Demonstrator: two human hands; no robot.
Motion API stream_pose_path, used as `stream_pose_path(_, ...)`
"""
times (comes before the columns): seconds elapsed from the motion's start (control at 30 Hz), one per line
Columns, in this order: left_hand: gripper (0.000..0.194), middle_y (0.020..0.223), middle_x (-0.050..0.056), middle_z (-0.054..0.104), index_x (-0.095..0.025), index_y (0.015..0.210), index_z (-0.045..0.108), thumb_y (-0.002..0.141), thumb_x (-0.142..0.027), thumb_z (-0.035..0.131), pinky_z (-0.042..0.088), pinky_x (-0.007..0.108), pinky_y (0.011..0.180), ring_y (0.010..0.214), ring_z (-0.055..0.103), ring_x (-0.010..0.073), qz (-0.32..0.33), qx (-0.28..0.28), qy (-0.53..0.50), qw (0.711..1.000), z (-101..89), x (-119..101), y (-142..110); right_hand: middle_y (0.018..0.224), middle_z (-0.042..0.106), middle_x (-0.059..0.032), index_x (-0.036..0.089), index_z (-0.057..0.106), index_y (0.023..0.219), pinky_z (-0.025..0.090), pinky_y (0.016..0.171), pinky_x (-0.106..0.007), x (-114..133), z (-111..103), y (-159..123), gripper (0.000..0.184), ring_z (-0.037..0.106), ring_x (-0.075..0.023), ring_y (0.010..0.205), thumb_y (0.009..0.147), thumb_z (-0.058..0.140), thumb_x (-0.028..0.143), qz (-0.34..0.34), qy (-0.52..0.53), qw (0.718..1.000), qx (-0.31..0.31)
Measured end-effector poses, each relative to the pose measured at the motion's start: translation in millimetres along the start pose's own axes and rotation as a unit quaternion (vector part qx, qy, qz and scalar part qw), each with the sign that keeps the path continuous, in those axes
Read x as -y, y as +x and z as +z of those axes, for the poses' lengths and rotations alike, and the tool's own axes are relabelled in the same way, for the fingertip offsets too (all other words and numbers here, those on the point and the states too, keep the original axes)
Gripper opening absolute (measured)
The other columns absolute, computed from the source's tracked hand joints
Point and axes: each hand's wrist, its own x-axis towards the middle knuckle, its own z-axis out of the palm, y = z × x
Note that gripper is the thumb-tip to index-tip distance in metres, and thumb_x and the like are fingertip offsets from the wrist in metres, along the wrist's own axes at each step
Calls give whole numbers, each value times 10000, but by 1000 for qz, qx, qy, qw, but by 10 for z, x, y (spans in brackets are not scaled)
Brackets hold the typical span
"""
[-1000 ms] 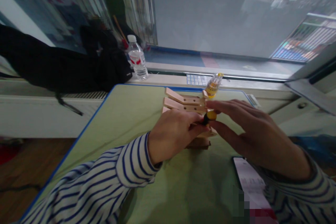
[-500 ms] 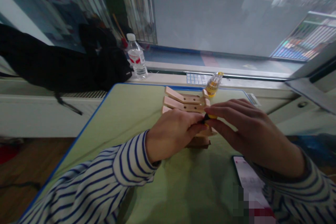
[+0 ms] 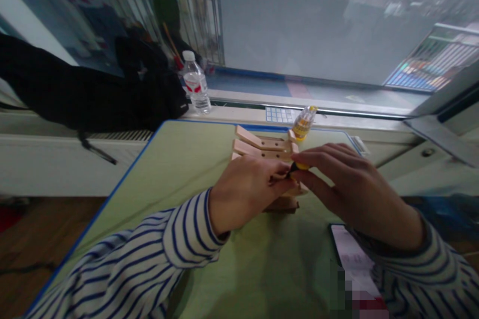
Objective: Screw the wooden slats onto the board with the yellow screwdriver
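Pale wooden slats with round holes form a small wooden assembly (image 3: pixel 275 144) on the green table. My left hand (image 3: pixel 245 189) is closed over its near side, and the thumb and finger reach toward its right edge. Between the fingertips and thumb of my right hand (image 3: pixel 348 184) is a small screwdriver with a yellow and black handle (image 3: pixel 299 166). Its dark end points left, toward the fingertips of my left hand. Where its tip meets the wood is hidden by my fingers.
A phone (image 3: pixel 354 254) lies on the table (image 3: pixel 179 159) under my right forearm. A clear bottle with a yellow cap (image 3: pixel 304 123) stands past the assembly. On the sill are a water bottle (image 3: pixel 196 87) and a black bag (image 3: pixel 149 99). A window rises behind.
The view has shifted slightly. Both hands stay at the wooden assembly; a gap now shows between the thumb and finger of my left hand.
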Motion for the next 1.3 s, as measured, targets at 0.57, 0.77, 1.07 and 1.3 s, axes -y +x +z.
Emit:
stream_pose_path(0.57,269,854,8,693,-237,955,668,863,-422,495,445,252,648,745,624,151,-9,8,1,1000,-4,-23,4,1102,648,-55,171,577,1115,456,860,-336,-5,-26,-43,257,578,-162,1002,871,501,196,9,39,999,33)
stream_pose_path(0.77,253,902,7,685,-246,997,652,885,-378,466,467,277,758,827,625,159,3,17,-8,1000,13,-1,3,1048,666,-59,179,591,1081,454,820,-327,-23,8,-30,230,597,-166,955,868,511,212,7,24,1000,14)
stream_pose_path(1.07,251,949,7,679,-256,1045,629,909,-322,428,457,312,846,868,624,165,18,25,-16,999,20,9,3,968,677,-56,198,600,1026,454,778,-331,-40,36,-29,184,609,-177,876,869,523,255,11,-1,1000,-4)
stream_pose_path(1.3,216,891,-4,687,-281,1015,643,871,-336,491,457,319,826,829,628,169,3,8,-5,1000,10,-14,-3,970,681,-61,179,606,994,451,786,-320,-33,14,-5,171,610,-170,888,871,521,263,9,-5,1000,-6)
